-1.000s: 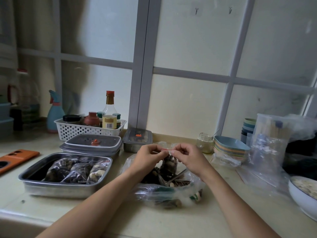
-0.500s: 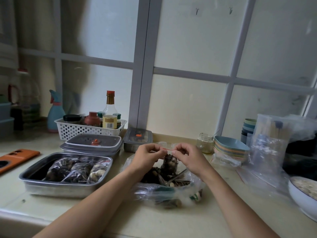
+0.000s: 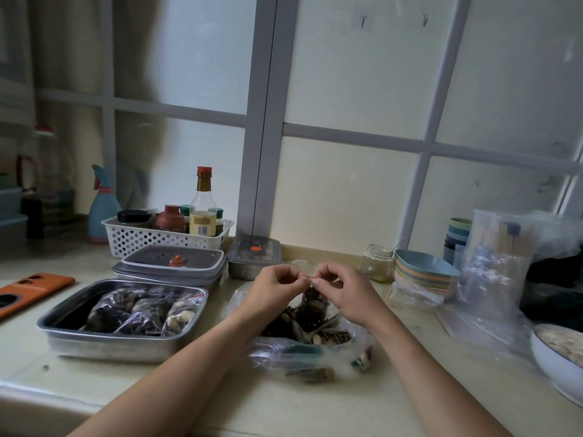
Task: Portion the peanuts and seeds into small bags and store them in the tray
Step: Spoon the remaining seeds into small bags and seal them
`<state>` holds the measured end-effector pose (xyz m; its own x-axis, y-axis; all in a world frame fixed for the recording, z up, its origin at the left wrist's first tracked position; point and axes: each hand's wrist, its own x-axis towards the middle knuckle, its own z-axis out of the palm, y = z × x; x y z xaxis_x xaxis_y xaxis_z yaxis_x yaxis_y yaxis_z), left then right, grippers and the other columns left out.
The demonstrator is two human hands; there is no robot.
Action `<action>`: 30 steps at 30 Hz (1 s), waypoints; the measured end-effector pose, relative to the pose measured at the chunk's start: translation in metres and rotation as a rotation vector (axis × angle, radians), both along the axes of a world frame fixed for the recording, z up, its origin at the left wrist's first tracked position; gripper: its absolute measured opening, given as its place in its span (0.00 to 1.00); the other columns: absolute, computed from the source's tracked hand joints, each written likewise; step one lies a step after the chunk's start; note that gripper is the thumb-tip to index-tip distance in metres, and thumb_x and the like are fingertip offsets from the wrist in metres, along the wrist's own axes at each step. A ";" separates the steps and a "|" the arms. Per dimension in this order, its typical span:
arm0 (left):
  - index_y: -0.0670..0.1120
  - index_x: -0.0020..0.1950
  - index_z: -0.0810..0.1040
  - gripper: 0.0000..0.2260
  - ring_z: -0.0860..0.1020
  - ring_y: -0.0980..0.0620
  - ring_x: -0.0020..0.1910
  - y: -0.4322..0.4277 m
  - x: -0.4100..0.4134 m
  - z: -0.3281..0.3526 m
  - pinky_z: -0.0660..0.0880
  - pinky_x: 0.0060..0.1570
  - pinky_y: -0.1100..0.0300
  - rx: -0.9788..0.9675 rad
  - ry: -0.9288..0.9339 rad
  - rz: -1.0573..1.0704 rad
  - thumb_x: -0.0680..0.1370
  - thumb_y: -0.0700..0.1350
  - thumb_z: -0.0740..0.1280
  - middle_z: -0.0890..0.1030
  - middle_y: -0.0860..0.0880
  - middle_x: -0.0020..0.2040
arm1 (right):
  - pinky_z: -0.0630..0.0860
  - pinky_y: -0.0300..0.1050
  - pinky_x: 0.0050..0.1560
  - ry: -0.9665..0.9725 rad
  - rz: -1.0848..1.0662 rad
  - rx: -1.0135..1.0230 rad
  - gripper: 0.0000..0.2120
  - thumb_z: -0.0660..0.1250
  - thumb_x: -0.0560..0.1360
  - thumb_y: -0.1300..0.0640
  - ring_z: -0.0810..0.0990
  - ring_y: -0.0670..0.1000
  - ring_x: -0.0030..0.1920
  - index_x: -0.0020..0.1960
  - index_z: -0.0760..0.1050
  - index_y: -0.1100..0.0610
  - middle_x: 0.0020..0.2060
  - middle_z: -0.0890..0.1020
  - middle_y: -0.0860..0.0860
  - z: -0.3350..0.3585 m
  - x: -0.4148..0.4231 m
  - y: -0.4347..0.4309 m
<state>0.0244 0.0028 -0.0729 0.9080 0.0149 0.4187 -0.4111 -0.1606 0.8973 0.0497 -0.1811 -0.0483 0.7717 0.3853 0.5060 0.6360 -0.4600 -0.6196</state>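
Plastic is blurring much of the work. The small bag (image 3: 314,305) is hanging between the two hands with its dark contents showing through, but peanuts and seeds are hard to tell apart inside it. The left hand (image 3: 277,287) and the right hand (image 3: 342,290) are both pinching the bag's red-edged top, with fingers curled and thumbs and forefingers nearly meeting over the strip. Whether the seal is closed is not showing. The bag's lower end is dipping toward the large bag (image 3: 303,348) of mixed nuts and seeds lying open on the counter (image 3: 284,405); whether the two are touching cannot be told. Crinkled film is hiding that bag's near part.

To the left, the steel tray (image 3: 94,342) is holding several filled bags (image 3: 142,310) lying side by side. A white bowl (image 3: 555,357) is being cut off by the right edge, and an orange phone (image 3: 31,288) by the left.

The pale counter is running beneath a frosted window with a grey frame (image 3: 265,121). Lidded containers (image 3: 173,263), a white basket (image 3: 142,239) of bottles, a glass jar (image 3: 377,261) and a stack of coloured plates (image 3: 422,272) are standing along the back.
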 end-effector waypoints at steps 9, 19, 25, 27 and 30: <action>0.44 0.43 0.86 0.06 0.86 0.50 0.45 0.000 -0.003 0.002 0.82 0.52 0.56 -0.026 -0.027 0.038 0.74 0.46 0.78 0.87 0.48 0.41 | 0.79 0.40 0.45 -0.044 -0.056 0.023 0.05 0.73 0.79 0.54 0.82 0.44 0.41 0.44 0.82 0.50 0.39 0.85 0.46 -0.001 0.003 0.000; 0.42 0.45 0.82 0.05 0.83 0.50 0.44 0.001 0.002 -0.002 0.80 0.57 0.45 -0.012 -0.016 0.013 0.78 0.44 0.73 0.85 0.43 0.44 | 0.76 0.41 0.46 0.042 -0.028 -0.001 0.06 0.72 0.79 0.53 0.78 0.41 0.38 0.43 0.82 0.50 0.36 0.82 0.43 -0.001 0.005 -0.004; 0.46 0.44 0.82 0.05 0.84 0.50 0.44 -0.002 0.002 -0.004 0.80 0.54 0.49 0.046 -0.018 -0.005 0.77 0.47 0.72 0.85 0.47 0.42 | 0.71 0.39 0.42 -0.023 -0.013 -0.063 0.09 0.70 0.80 0.54 0.74 0.41 0.37 0.40 0.76 0.50 0.34 0.78 0.42 -0.001 0.004 -0.003; 0.46 0.46 0.83 0.05 0.85 0.47 0.46 -0.002 0.002 -0.004 0.80 0.53 0.50 0.072 -0.026 0.000 0.78 0.47 0.73 0.86 0.47 0.43 | 0.72 0.39 0.43 -0.021 -0.003 -0.062 0.09 0.69 0.80 0.55 0.74 0.41 0.38 0.41 0.76 0.49 0.35 0.78 0.41 -0.001 0.004 -0.005; 0.45 0.46 0.84 0.05 0.85 0.46 0.47 0.001 0.003 -0.003 0.80 0.52 0.50 0.070 -0.044 0.030 0.77 0.46 0.74 0.86 0.47 0.42 | 0.74 0.40 0.46 0.011 0.015 -0.040 0.06 0.71 0.80 0.53 0.77 0.40 0.39 0.43 0.80 0.49 0.37 0.81 0.42 0.000 0.004 -0.006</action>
<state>0.0275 0.0036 -0.0758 0.8883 0.0110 0.4591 -0.4439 -0.2356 0.8646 0.0535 -0.1866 -0.0488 0.7714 0.4164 0.4811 0.6358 -0.4755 -0.6080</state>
